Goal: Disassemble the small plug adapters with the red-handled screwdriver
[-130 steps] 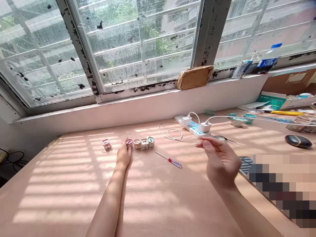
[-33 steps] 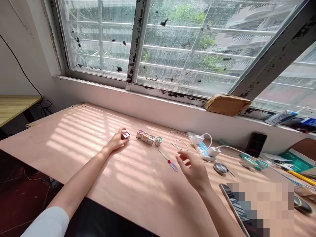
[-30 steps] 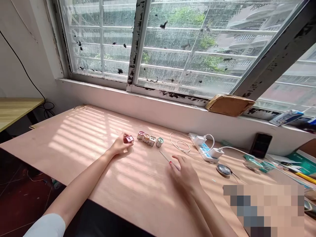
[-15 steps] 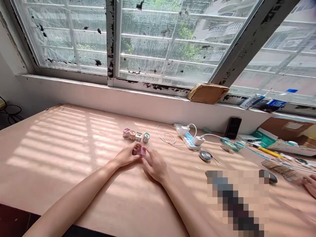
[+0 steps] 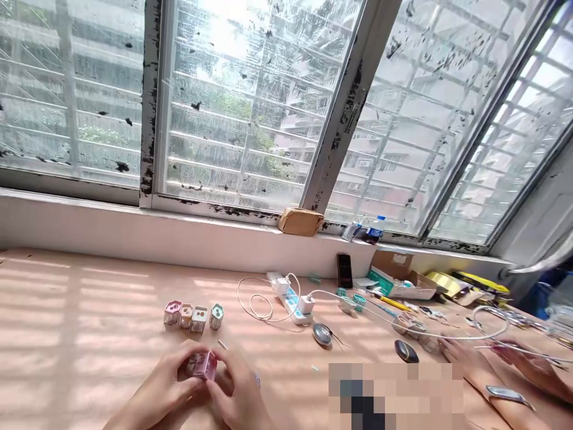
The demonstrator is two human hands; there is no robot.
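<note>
A small pink box-like piece (image 5: 204, 365) is held between my two hands over the lower left of the table. My left hand (image 5: 168, 379) wraps its left side with curved fingers. On the right, my right hand (image 5: 235, 382) pinches the piece's edge between thumb and fingers. Just beyond my hands stand several little containers in a row: a pink one (image 5: 172, 312), an orange one (image 5: 186, 316), a white one (image 5: 199, 319) and, slightly apart, a green one (image 5: 217, 316). A thin light stick (image 5: 222, 344) lies near my right fingers.
A power strip (image 5: 295, 306) with white plugs and a cable, a round grey object (image 5: 322, 335), and a black mouse (image 5: 406, 351) lie to the right. Beyond are a phone (image 5: 344, 270) and an open carton (image 5: 403, 283). Another person's hands (image 5: 465, 358) are at the far right.
The view has swung right and up, so the table things appear lower and further left. Both my hands still hold the pink piece. More of the other person's hands and arms shows.
</note>
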